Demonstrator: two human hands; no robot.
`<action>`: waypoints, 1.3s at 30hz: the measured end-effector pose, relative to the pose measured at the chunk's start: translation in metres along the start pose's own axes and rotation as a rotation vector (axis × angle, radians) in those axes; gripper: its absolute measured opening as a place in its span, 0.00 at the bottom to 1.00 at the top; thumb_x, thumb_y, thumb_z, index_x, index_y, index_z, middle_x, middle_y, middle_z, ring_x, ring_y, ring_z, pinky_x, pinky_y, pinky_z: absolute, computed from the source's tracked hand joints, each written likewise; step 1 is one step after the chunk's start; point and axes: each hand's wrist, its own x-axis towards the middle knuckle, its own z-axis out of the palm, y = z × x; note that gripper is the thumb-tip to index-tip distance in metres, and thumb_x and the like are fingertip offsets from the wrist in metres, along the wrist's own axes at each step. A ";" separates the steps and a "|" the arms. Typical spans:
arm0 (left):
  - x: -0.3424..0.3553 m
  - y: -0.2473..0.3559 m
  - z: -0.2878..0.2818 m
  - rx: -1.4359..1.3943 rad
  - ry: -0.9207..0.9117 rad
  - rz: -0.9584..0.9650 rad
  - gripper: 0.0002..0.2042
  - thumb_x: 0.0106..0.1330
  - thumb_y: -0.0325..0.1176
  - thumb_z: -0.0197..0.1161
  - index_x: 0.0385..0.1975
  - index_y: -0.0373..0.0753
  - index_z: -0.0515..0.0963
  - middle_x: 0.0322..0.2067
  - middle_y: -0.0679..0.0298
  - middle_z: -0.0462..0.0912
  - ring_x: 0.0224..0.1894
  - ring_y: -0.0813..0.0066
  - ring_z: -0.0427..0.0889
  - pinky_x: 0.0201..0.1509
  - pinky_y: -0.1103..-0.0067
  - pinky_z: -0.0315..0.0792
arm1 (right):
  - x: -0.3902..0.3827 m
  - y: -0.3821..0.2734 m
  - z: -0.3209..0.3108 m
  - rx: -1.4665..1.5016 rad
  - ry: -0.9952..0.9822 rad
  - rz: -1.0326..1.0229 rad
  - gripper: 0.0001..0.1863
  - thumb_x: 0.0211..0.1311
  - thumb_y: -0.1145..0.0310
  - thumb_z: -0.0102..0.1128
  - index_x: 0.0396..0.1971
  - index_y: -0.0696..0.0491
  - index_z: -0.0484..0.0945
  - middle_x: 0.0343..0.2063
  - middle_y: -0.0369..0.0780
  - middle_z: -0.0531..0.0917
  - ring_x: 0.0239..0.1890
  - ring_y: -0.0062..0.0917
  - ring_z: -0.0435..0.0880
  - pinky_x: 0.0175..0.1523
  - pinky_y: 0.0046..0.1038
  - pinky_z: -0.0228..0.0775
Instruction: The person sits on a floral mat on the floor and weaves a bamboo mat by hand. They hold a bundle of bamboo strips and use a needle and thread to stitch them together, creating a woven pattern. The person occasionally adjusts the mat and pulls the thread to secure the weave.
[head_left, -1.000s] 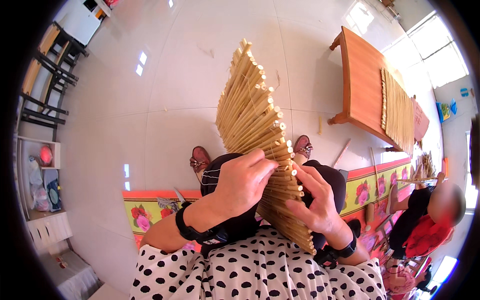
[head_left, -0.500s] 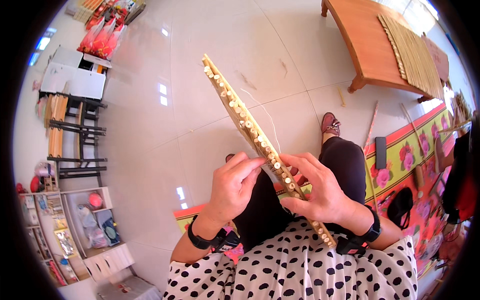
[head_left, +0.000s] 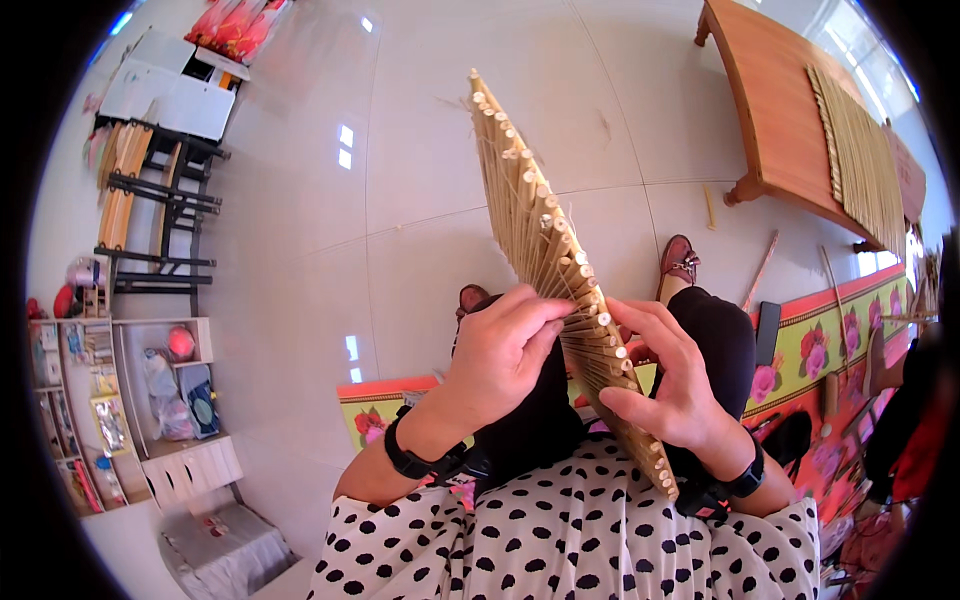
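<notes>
A mat of straw-coloured sticks (head_left: 515,185) with pale cut ends along its near edge stands tilted over my lap, running from the upper middle down to my right hip. My left hand (head_left: 500,355) pinches at the sticks on the mat's left face, just below its middle; whether thread is between the fingertips is hidden. My right hand (head_left: 665,385) grips the right edge, fingertips behind it and thumb lower on the cut ends. My dark-clad knees and shoes (head_left: 678,258) show beneath.
A wooden table (head_left: 765,120) bearing another stick mat (head_left: 860,160) stands upper right. A floral floor mat (head_left: 800,350) holds a dark phone (head_left: 768,330) and rods. A person in dark and red clothing (head_left: 905,420) is at far right. Folded racks (head_left: 160,210) and shelving (head_left: 175,390) line the left.
The stick mat turned from face-up to nearly edge-on, then back slightly, showing more of its left face. Both hands stay on it; my right thumb shifted slightly. The whole view also swung.
</notes>
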 end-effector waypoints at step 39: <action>0.004 0.021 -0.049 0.201 -0.313 -0.268 0.07 0.64 0.23 0.61 0.39 0.34 0.81 0.20 0.63 0.80 0.18 0.79 0.78 0.23 0.82 0.69 | -0.003 0.003 0.015 -0.005 0.070 -0.091 0.39 0.46 0.62 0.71 0.60 0.60 0.68 0.46 0.49 0.73 0.46 0.42 0.76 0.50 0.36 0.72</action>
